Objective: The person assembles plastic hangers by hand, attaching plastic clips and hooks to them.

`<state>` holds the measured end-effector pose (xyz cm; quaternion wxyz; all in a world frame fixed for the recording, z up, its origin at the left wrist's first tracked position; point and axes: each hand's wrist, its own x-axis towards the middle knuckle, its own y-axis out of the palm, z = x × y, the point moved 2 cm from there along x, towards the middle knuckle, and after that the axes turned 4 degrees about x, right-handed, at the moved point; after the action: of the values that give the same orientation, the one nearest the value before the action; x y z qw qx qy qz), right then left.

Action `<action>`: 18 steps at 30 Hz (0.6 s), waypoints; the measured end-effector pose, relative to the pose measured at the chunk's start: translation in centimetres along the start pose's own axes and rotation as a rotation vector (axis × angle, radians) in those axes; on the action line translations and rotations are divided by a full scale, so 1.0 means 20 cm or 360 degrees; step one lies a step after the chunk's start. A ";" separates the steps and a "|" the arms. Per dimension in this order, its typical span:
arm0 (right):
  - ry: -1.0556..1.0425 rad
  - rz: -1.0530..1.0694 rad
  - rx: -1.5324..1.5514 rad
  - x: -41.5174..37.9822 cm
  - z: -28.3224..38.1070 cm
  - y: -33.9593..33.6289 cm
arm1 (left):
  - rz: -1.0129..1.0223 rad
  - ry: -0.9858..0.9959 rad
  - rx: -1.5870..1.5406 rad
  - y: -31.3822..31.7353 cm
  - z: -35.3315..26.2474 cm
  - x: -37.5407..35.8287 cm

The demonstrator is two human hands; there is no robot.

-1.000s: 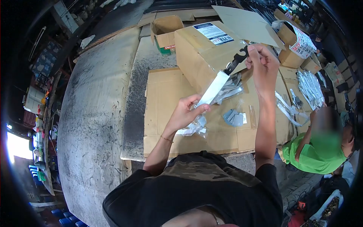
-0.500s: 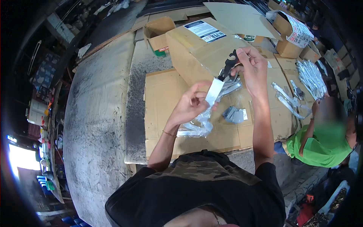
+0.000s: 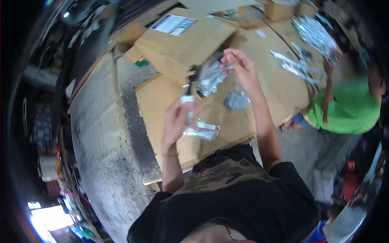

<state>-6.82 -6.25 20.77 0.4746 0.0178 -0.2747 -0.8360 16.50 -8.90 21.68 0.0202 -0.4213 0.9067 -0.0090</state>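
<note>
My left hand is closed on a black notched tool, at its flat white lower part, which may be a sleeve or a blade. The tool points upward and is smeared by motion. Apart from it, my right hand is raised with loosely bent fingers and nothing visible in them. Below that hand lies a bundle of clear-wrapped silvery pieces. A small pile of grey pieces rests on the cardboard. Close to my left hand are several clear plastic packets.
A large cardboard box stands at the back, with a smaller open box at its left. On the right, a person in a green shirt is beside a pile of silvery packets. A stained grey tabletop extends left.
My right hand has come off the tool's black end and is now apart from it. The tool stays in my left hand and stands more upright. The camera view has shifted.
</note>
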 end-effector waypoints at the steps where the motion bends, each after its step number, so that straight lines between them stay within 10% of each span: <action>1: 0.0096 -0.0132 -0.0156 -0.05 -0.05 -0.14 | -0.0095 0.0003 0.0039 -0.07 0.07 -0.03; 5: 0.0590 -0.0499 -0.0517 -0.46 -0.35 -0.81 | -0.0929 0.0107 0.0104 -0.59 0.11 -0.31; 7: 0.0802 -0.0695 -0.0645 -0.69 -0.45 -1.14 | -0.1858 0.0086 0.0169 -0.61 -0.23 -0.44; 12: 0.1117 -0.0799 -0.1077 -0.82 -0.59 -1.53 | -0.1505 0.0581 0.0307 -0.71 -0.50 -0.64; 18: 0.0719 0.0238 -0.1581 -0.23 -1.03 -1.31 | -0.1452 -0.0217 0.0113 -0.13 -0.13 -0.15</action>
<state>-18.87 -1.12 -10.24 0.5311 -0.0489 0.2611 -0.8046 20.21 -8.34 24.53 0.0881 -0.7758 0.6245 -0.0203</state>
